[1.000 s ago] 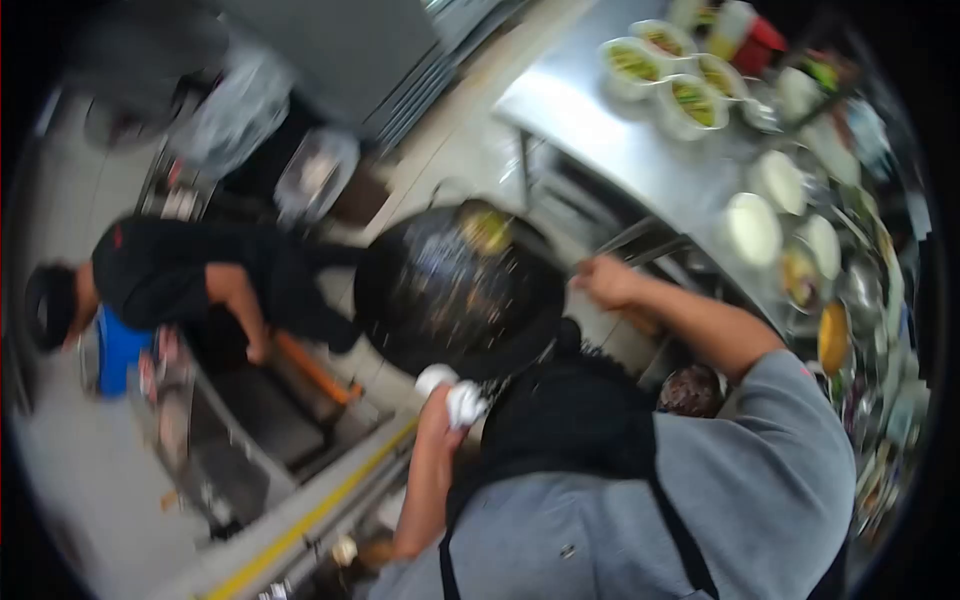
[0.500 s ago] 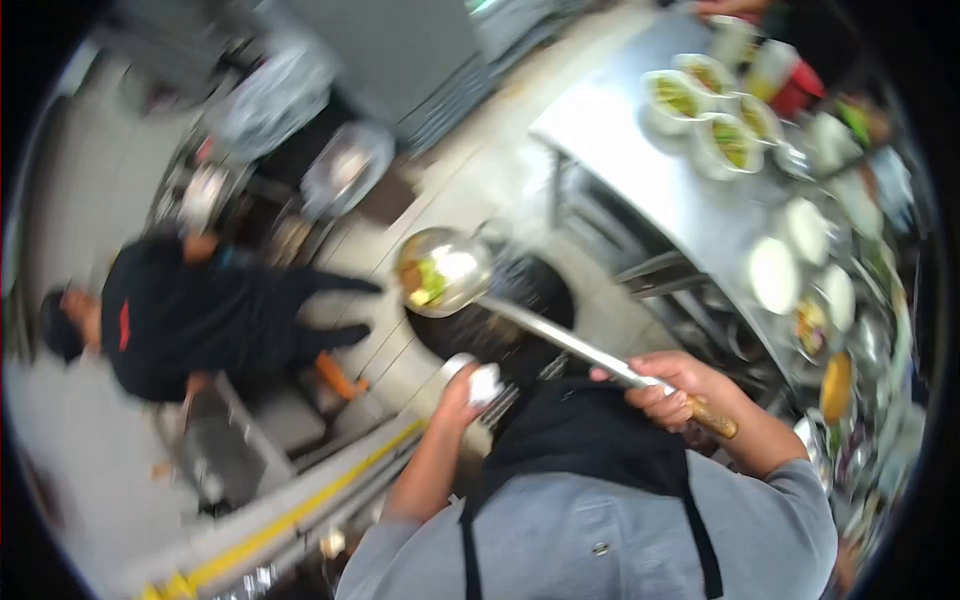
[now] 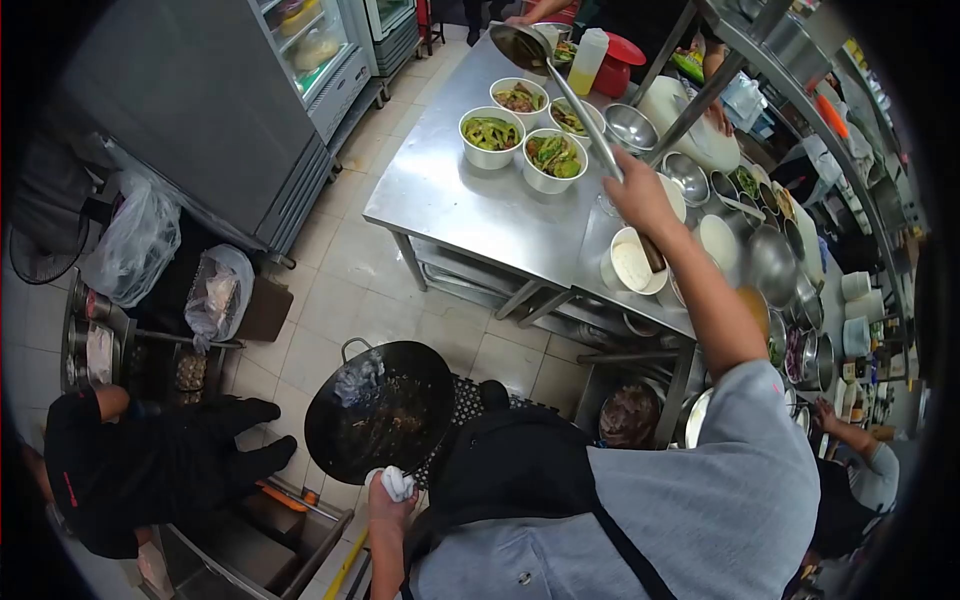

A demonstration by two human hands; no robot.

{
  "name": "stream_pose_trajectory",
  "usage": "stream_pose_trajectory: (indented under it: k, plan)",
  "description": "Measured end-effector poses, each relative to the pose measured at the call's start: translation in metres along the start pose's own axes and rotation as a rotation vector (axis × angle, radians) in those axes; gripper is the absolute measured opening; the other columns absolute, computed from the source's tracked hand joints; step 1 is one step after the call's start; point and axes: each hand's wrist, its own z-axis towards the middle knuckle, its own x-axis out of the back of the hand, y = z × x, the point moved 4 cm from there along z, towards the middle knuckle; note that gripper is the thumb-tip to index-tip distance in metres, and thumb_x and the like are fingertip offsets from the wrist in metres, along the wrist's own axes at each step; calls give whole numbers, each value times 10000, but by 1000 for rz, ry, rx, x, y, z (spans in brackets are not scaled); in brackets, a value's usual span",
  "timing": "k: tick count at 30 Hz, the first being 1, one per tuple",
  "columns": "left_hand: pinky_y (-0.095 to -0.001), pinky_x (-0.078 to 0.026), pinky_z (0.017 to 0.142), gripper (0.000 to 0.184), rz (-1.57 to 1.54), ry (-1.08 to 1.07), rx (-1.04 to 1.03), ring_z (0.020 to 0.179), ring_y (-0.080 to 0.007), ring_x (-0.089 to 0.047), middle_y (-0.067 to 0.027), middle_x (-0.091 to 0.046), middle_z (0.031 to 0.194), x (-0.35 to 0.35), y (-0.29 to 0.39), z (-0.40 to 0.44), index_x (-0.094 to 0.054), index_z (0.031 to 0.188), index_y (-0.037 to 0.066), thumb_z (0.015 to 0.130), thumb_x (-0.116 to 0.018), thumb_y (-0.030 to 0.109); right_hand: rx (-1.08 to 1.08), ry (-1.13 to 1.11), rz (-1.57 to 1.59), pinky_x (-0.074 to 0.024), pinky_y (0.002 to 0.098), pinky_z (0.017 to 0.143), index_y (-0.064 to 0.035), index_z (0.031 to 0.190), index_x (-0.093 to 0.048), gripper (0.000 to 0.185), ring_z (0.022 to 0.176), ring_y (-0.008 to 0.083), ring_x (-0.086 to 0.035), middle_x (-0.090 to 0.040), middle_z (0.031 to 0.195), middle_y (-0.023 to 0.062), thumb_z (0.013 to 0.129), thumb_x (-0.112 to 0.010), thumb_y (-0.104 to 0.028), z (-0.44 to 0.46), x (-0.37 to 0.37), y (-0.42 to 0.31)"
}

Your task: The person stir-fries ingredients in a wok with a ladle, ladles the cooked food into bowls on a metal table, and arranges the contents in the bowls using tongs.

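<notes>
My right hand (image 3: 640,195) is closed around the long handle of a ladle (image 3: 585,115). The ladle's round metal head (image 3: 520,48) is over the far end of the steel table, above the white bowls of cooked green vegetables and meat (image 3: 491,138). A folded white cloth (image 3: 398,484) is gripped in my left hand (image 3: 388,510), right at the near rim of a dark wok (image 3: 335,435). Brown scraps and a wet sheen show inside the wok. Whether the cloth is wrapped round a wok handle, I cannot tell.
The steel table (image 3: 420,190) carries a squeeze bottle with yellow liquid (image 3: 588,62), a red scale-like object (image 3: 620,65), metal bowls (image 3: 630,127) and white containers (image 3: 632,262). A co-worker in black (image 3: 170,465) stands at left. Another person's hand (image 3: 540,12) is at the table's far end.
My right hand has swung the ladle from over the wok, with food in it, up and across to the table's far end. The left hand still holds the cloth by the wok. The view has shifted.
</notes>
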Motion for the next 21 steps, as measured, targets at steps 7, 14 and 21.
stream_pose_trajectory:
  k: [7, 14, 21]
  plan:
    - [-317, -502, 611, 203, 609, 47, -317, 718, -154, -571, -31, -543, 748, 21, -1, -20, -483, 814, 81, 713, -609, -41, -83, 47, -186, -435, 445, 926, -85, 1285, -509, 515, 1046, 392, -573, -615, 1089, 242, 772, -545, -116, 34, -32, 24]
    - [-341, -452, 685, 151, -49, -2, -53, 725, -178, -560, -16, -569, 786, 42, -5, -13, -561, 806, 163, 860, -452, 252, -36, 21, -63, -435, 441, 924, -87, 1272, -523, 497, 1052, 391, -569, -609, 1089, 248, 777, -536, -123, 22, -17, 23]
    - [-361, -441, 734, 186, -81, 26, -42, 792, -181, -571, -7, -581, 778, 55, 1, -11, -581, 802, 182, 868, -444, 289, -64, 52, -119, -439, 450, 916, -68, 1257, -519, 480, 1046, 402, -566, -603, 1092, 255, 780, -538, -120, 11, -28, 17]
